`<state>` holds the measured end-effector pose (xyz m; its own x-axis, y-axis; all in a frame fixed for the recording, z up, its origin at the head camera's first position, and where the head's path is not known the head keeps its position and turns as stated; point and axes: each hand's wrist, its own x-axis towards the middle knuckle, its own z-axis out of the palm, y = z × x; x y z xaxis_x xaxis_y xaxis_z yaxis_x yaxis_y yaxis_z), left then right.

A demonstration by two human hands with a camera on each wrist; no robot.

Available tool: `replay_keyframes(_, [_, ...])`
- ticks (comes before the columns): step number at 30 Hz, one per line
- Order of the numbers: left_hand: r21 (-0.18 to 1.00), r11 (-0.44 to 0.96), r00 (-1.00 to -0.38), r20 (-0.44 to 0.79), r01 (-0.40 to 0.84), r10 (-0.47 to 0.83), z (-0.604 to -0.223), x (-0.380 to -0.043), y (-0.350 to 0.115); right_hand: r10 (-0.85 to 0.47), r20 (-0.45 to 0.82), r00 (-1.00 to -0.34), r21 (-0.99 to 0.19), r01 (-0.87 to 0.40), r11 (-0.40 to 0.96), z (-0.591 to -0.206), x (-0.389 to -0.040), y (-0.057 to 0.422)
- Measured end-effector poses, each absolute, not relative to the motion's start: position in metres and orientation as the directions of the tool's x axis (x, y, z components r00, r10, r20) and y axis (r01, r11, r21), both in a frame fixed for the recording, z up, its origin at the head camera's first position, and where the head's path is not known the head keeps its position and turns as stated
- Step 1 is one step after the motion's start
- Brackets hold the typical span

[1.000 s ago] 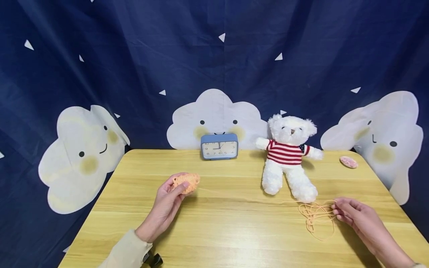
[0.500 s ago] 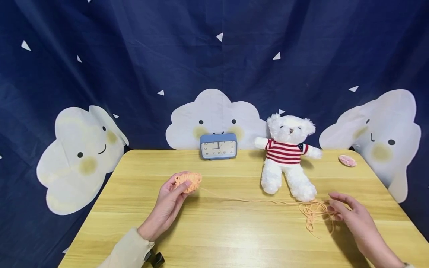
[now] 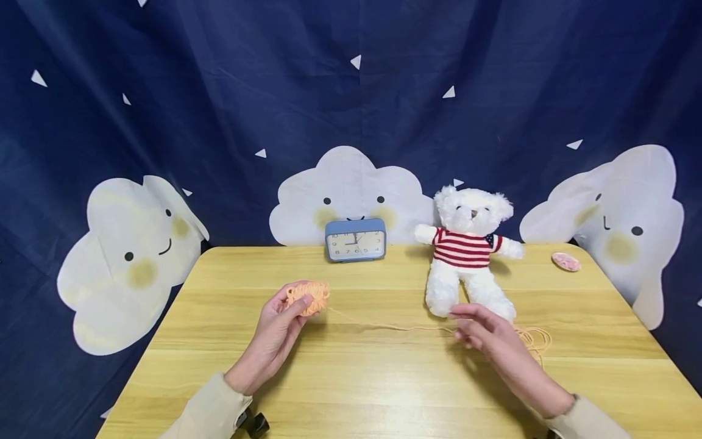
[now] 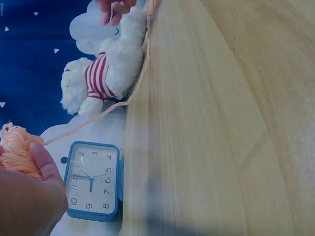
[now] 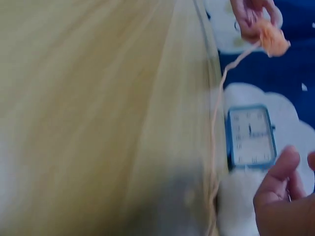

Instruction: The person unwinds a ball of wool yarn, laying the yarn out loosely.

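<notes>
My left hand (image 3: 276, 326) holds a small bundle of peach yarn (image 3: 309, 299) up over the table, its thumb pressed on the wound loops. A single strand (image 3: 395, 327) runs from the bundle to the right, across the table. Loosely bent, the fingers of my right hand (image 3: 496, 341) hover just at this strand, in front of the teddy bear's feet. In the right wrist view the right hand (image 5: 285, 196) shows nothing in its fingers, and the strand passes apart from them. Partly hidden behind that hand lies a loose tangle of yarn (image 3: 537, 341).
A white teddy bear (image 3: 463, 250) in a red-striped sweater sits at the back right of the wooden table (image 3: 351, 390). A blue alarm clock (image 3: 355, 241) stands at the back middle. Near the back right corner lies a small pink oval object (image 3: 566, 262). A dark blue curtain hangs behind.
My right hand has let go of the tangled yarn and moved left along the strand, to in front of the bear. The left hand keeps its hold on the bundle, almost still.
</notes>
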<state>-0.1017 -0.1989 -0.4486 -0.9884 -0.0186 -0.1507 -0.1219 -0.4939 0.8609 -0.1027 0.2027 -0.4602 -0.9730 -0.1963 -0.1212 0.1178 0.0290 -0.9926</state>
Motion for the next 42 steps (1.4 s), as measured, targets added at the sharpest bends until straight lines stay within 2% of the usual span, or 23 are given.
replay_keyframes(4, [0.869,-0.479,-0.989,-0.147,-0.122,-0.015,-0.448,-0.102,-0.198,-0.377,-0.159,-0.912,-0.987,0.147,0.060,-0.460,-0.113,0.176])
replay_keyframes(7, [0.872,-0.475,-0.990,-0.143,-0.120,-0.011,-0.447,-0.102,-0.197,-0.457,-0.163,-0.875,-0.986,0.154,0.057,-0.464,-0.118,0.160])
replay_keyframes(15, [0.872,-0.477,-0.990,-0.141,-0.110,-0.029,-0.447,-0.101,-0.196,-0.596,-0.149,-0.789,-0.986,0.164,0.030,-0.474,-0.127,0.115])
replay_keyframes(24, [0.866,-0.486,-0.990,-0.140,-0.118,-0.010,-0.445,-0.102,-0.196,-0.678,-0.164,-0.717,-0.976,0.218,0.006,-0.469,-0.129,0.089])
replay_keyframes(28, [0.869,-0.481,-0.991,-0.135,-0.118,0.000,-0.445,-0.103,-0.195,-0.679,-0.168,-0.714,-0.979,0.203,0.028,-0.466,-0.129,0.093])
replay_keyframes(36, [0.874,-0.471,-0.991,-0.134,-0.119,0.001,-0.444,-0.104,-0.195,-0.639,-0.163,-0.752,-0.986,0.107,0.126,-0.460,-0.128,0.114])
replay_keyframes(42, [0.875,-0.474,-0.994,-0.111,-0.100,0.006,-0.441,-0.103,-0.195,-0.598,-0.176,-0.782,-0.984,0.118,0.136,-0.461,-0.127,0.114])
